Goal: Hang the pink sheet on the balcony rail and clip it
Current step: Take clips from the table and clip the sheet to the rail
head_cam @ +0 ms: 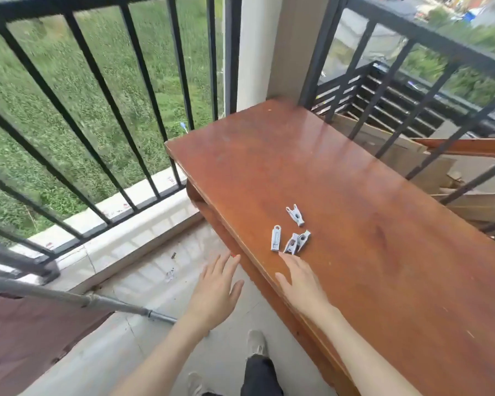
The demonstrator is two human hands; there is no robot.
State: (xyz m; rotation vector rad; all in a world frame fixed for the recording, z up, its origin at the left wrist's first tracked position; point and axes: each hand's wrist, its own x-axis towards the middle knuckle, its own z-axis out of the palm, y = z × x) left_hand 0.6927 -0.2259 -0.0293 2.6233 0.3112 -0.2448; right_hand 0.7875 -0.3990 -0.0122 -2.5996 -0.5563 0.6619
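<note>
The sheet (26, 338) is running off the left and bottom edges, so its full spread and any clips on it cannot be told. The pole (69, 295) carrying it is leaving the picture at the left. The desk (355, 224) is being cut off at the right and bottom edges, its far right corner sitting behind the rail (412, 32) bars. Two of the clips (296, 242) near the desk's left edge are overlapping, blurring where one ends. Both forearms are running out at the bottom edge. The shoes (256, 342) are blurring, one partly behind the dark trouser leg (260, 375). The street beyond the rail is smearing beyond reading.
</note>
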